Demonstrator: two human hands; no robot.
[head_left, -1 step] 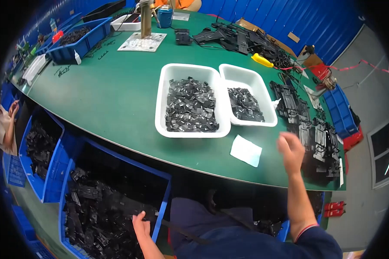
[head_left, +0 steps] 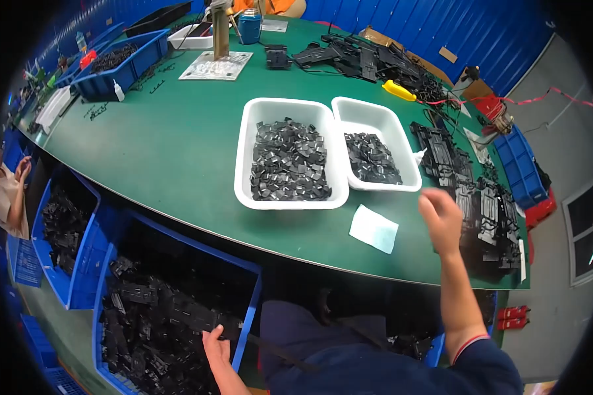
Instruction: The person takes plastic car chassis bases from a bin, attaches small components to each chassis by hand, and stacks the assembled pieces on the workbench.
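My left hand (head_left: 216,345) is low over a large blue bin (head_left: 255,289) of black plastic parts. Its thumb and fingers close on the edge of a flat black plastic part (head_left: 203,317) above the heap. Over the green table my right hand (head_left: 441,218) is curled closed, and whatever may be inside it is hidden. Just left of that hand lies a pale sheet of paper (head_left: 374,229). Beyond it stand two white tubs, a larger one (head_left: 244,158) and a smaller one (head_left: 412,174), both holding small black pieces.
Rows of black plastic assemblies (head_left: 487,217) line the table's right side, with more heaped black parts (head_left: 356,56) behind. A yellow-handled tool (head_left: 398,91) lies between. A metal post on a plate (head_left: 204,67) and a blue bin (head_left: 148,49) stand far left. Another person (head_left: 10,197) is at the left edge.
My right hand has shifted slightly away from me and stays closed. My left hand has hardly moved, and its grip looks the same.
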